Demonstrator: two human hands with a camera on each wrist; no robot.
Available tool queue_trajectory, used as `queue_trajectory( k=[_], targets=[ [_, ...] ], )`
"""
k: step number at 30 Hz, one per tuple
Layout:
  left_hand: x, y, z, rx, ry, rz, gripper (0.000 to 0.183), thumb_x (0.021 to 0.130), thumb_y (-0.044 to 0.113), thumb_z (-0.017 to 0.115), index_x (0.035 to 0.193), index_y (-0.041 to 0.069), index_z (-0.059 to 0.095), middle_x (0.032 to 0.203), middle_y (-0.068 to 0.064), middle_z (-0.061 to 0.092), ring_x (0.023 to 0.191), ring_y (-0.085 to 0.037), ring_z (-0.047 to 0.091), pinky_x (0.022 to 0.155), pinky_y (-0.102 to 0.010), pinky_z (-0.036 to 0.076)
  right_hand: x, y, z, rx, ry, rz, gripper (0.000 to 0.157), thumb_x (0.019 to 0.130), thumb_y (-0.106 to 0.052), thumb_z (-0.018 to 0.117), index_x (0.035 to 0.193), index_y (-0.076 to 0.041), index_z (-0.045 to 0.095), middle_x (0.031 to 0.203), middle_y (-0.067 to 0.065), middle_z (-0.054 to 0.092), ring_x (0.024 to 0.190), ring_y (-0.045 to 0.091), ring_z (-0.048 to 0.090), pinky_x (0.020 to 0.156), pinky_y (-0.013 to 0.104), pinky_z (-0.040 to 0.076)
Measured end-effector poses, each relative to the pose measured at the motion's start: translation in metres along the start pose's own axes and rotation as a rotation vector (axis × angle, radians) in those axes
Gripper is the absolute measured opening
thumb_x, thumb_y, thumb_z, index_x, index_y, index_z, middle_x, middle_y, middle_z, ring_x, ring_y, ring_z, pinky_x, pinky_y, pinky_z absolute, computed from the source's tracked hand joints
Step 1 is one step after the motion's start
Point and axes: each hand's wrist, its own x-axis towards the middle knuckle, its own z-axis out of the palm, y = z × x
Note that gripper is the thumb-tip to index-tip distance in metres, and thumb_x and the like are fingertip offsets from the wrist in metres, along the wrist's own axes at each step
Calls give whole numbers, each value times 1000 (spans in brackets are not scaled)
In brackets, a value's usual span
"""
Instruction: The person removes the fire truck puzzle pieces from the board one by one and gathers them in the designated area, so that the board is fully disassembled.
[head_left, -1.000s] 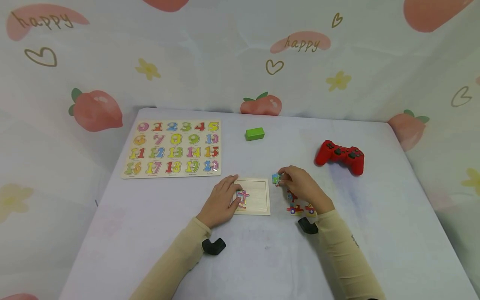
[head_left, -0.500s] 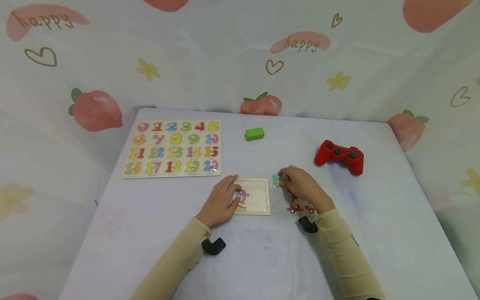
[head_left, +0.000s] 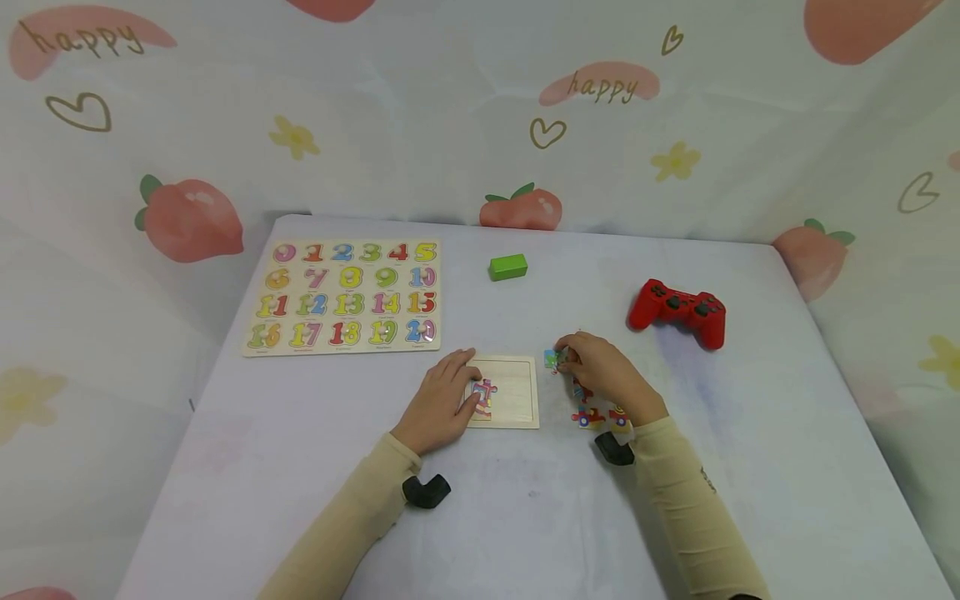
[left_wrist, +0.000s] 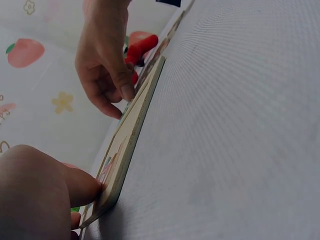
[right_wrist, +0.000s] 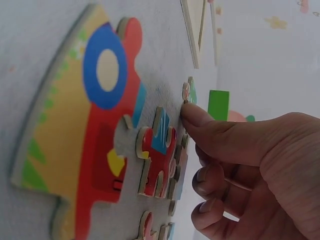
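Observation:
My left hand (head_left: 438, 404) grips the left side of a small wooden puzzle board (head_left: 517, 393); its thumb lies on a pink jigsaw piece (head_left: 483, 398) set in the board's left part. In the left wrist view, that thumb presses the top of the board (left_wrist: 131, 120). Just right of the board, my right hand (head_left: 603, 372) pinches a green and blue jigsaw piece (head_left: 551, 358), partly hidden by the fingers. The right wrist view has the thumb on the edge of that piece (right_wrist: 192, 89). Loose jigsaw pieces with red vehicle parts (head_left: 588, 417) lie beneath the right hand.
A wooden number board (head_left: 345, 296) lies at the back left of the table. Behind the puzzle board sits a green block (head_left: 508, 267). A red game controller (head_left: 677, 312) rests to the right. A printed cloth (head_left: 420, 108) hangs behind the table.
Both hands stay almost where they were. The green and blue piece under the right fingers shifts only very slightly; the other objects keep their places.

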Motion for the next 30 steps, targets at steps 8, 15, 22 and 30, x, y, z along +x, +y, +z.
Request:
queue_trajectory(
  k=[8,15,22,30],
  targets=[
    [0,0,0,12,-11,-3,28,96,27,50,118,10,54,151,-9,36,142,-23,27,116,-42,24,-3,-9,-6,52,-4,36,33,88,-14,69,119,-5,59,83,2,55,69,15,51,62,27,46],
    [-1,0,-1,-1,1,13,33,96,26,50,124,8,52,151,-9,36,142,-24,27,116,-44,25,-8,-35,-2,113,135,-140,24,88,-12,69,111,-6,64,84,-1,58,72,13,49,61,26,45],
    [-1,-1,-1,-18,-5,22,47,95,27,49,137,8,44,151,-8,34,142,-24,26,116,-45,24,-3,-63,22,91,64,-197,22,89,-12,68,109,-7,63,83,-2,57,71,10,49,64,23,45],
    [-2,-1,-4,7,-35,49,57,91,30,54,142,10,40,153,-11,32,143,-26,25,115,-47,24,3,-78,51,26,22,-205,28,89,-20,69,111,-6,60,92,1,58,79,13,54,72,29,50]
  ],
)
